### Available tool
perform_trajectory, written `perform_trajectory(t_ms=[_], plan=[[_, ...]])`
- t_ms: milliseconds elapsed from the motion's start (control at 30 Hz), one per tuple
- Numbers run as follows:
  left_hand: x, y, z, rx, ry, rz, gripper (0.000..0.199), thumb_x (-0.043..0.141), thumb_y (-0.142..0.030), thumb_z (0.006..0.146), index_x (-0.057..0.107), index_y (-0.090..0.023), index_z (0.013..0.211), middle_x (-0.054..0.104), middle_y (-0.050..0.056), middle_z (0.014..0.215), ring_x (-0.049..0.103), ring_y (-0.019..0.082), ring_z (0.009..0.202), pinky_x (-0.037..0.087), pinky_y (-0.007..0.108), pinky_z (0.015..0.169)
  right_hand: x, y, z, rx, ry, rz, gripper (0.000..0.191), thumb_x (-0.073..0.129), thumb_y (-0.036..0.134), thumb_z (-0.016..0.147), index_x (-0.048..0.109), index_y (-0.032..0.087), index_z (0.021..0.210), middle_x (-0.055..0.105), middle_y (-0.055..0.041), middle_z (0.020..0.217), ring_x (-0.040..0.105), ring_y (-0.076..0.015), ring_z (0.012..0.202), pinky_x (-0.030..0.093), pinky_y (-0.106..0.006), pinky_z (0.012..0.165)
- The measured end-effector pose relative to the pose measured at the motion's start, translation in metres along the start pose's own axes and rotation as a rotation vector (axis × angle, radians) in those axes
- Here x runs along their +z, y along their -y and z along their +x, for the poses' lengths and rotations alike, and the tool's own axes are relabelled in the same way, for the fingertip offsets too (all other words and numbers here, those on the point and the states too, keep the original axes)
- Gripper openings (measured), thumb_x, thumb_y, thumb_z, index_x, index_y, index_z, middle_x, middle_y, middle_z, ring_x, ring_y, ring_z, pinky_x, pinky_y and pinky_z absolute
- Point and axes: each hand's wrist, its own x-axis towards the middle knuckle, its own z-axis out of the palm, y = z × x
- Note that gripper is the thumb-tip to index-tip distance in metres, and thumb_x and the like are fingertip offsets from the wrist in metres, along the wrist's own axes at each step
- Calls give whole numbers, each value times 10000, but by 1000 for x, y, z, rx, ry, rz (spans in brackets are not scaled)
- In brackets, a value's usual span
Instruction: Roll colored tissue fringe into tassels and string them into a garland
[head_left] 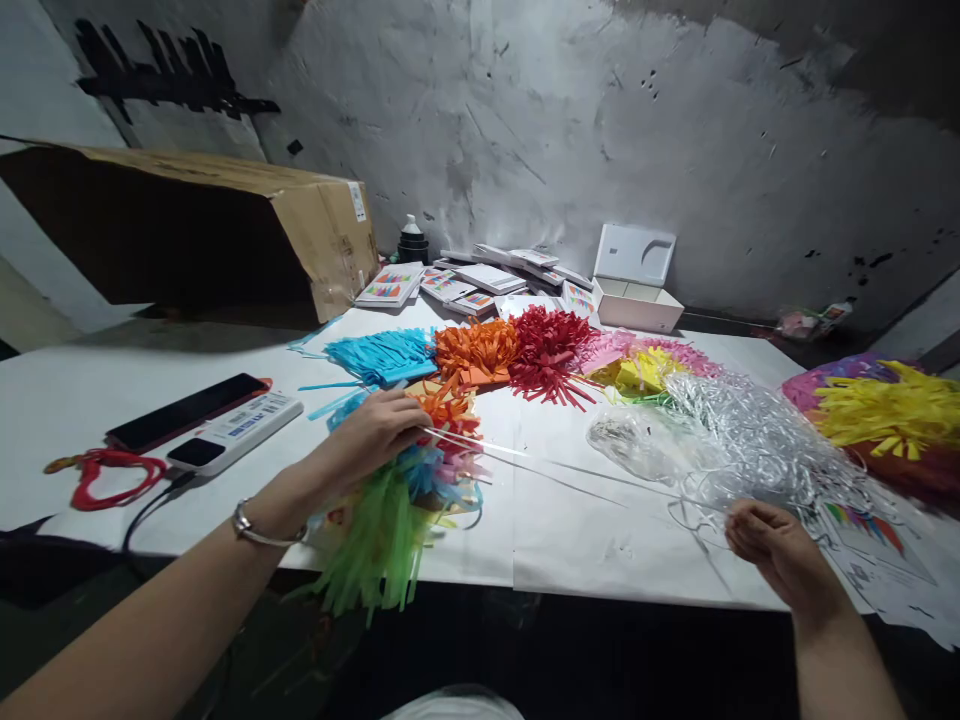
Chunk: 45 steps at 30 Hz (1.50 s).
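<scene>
Silvery ribbon strands (555, 464) stretch above the white table between my two hands. My left hand (386, 420) is closed on one end, over a bunch of coloured tissue tassels. My right hand (765, 550) pinches the other end at the right, beside a heap of silver tinsel (757, 430). Green tissue fringe (375, 545) hangs over the table's front edge below my left hand. Behind lie blue (386, 352), orange (478, 352) and red (551, 350) tassels in a row, then pink and yellow (637, 370) ones. A clear plastic bag (645, 440) lies left of the tinsel.
A large open cardboard box (330, 235) stands at the back left. Near it are a phone (187, 412), a power strip (236, 432) and a red cord (112, 480). Flat packs (487, 278) and an open white box (637, 305) sit by the wall.
</scene>
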Motion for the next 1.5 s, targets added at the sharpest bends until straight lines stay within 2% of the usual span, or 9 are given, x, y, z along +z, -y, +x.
perform_trajectory(t_ms=[167, 300, 400, 500, 600, 700, 1133, 1367, 1500], plan=[[-10, 44, -6, -109, -61, 17, 309, 478, -333, 945, 705, -183, 798, 708, 74, 787, 581, 211, 760, 431, 305, 711, -70, 20, 32, 25, -228, -532, 426, 776, 623, 587, 720, 208, 667, 460, 8, 494, 354, -130, 433, 289, -310, 454], [-11, 42, -7, -175, -100, -5, 285, 507, -331, 931, 708, -175, 801, 685, 75, 767, 588, 213, 753, 438, 291, 685, -68, 43, 60, -116, -519, -898, 368, 674, 612, 566, 606, 256, 497, 583, -120, 561, 557, -306, 583, 432, -521, 632], [-2, 14, 3, -120, -91, -22, 285, 495, -283, 954, 699, -175, 787, 674, 67, 771, 585, 200, 757, 436, 286, 696, 1, 49, 74, -298, -482, -894, 319, 622, 574, 654, 630, 256, 627, 669, -206, 855, 611, -400, 938, 407, -606, 889], [9, -25, 21, 13, -42, -91, 248, 498, -230, 978, 686, -182, 825, 682, 52, 824, 590, 183, 791, 432, 282, 739, 114, 39, 68, -508, -199, -808, 405, 566, 525, 767, 693, 206, 981, 676, -174, 1139, 592, -325, 1139, 401, -503, 1044], [16, -60, 36, 107, -25, -138, 196, 525, -217, 984, 668, -183, 855, 687, 45, 851, 574, 178, 787, 410, 285, 728, 220, 23, 50, -636, 122, -705, 391, 594, 428, 837, 669, 222, 1161, 697, -96, 1192, 614, -245, 1138, 442, -379, 1030], [20, -76, 41, 138, -33, -154, 191, 533, -233, 988, 649, -183, 844, 675, 43, 839, 552, 182, 778, 394, 295, 720, 276, 15, 35, -664, 274, -626, 197, 553, 299, 900, 716, 220, 979, 746, -61, 932, 668, -222, 896, 496, -340, 874], [20, -74, 29, 167, 101, -361, 123, 643, -310, 921, 625, -197, 962, 668, 53, 969, 566, 215, 951, 414, 365, 927, 249, 17, 23, -175, 402, 23, 435, 617, 544, 877, 719, 123, 830, 306, 88, 497, 205, -65, 447, 182, -216, 421], [21, -88, 23, 9, 102, -649, 524, 605, -231, 913, 382, -242, 1387, 640, 51, 1061, 615, 176, 875, 501, 284, 765, 264, 10, 16, -364, 387, -136, 416, 817, 403, 730, 700, 194, 1070, 527, 54, 660, 384, -105, 589, 311, -220, 546], [29, -91, 20, -11, 12, -754, 625, 634, -321, 927, 310, -283, 1460, 595, 71, 1121, 603, 182, 904, 509, 309, 795, 281, 2, 6, -430, 450, -257, 252, 749, 403, 790, 674, 173, 718, 605, 17, 666, 475, -136, 624, 367, -243, 593]])
